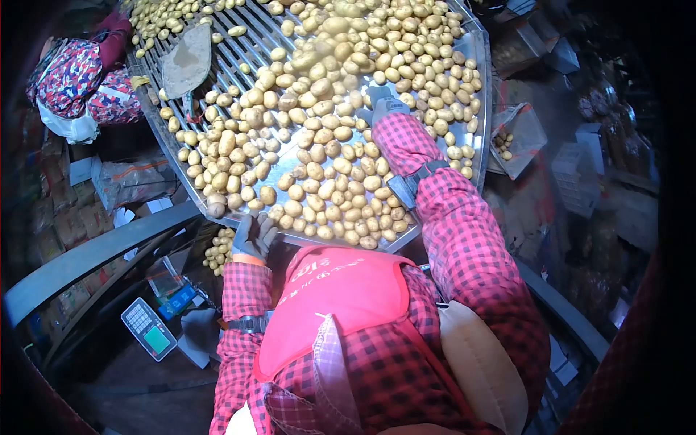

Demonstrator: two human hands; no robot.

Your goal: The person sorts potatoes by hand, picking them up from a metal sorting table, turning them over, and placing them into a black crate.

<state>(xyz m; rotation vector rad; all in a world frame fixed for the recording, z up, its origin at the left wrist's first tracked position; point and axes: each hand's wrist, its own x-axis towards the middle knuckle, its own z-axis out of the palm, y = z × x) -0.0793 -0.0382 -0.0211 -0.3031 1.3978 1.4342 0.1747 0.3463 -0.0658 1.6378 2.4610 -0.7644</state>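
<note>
Many yellow potatoes (330, 170) lie spread over a metal sorting table (286, 156), its far left part made of slatted bars (250, 25). My right hand (383, 106), in a grey glove, reaches far in among the potatoes with its fingers apart and touches the bare metal beside them. My left hand (254, 238), also gloved in grey, is at the table's near edge, close to a few potatoes. Its fingers are loosely bent and apart, and I see nothing held in them.
A person in a patterned top (72, 76) is at the left of the table. A flat grey board (186, 60) rests on the bars. Below left stands a digital scale (148, 330) near a bag of potatoes (220, 251). At the right hangs a clear bag (518, 141) with potatoes. Curved metal rails (101, 254) flank me.
</note>
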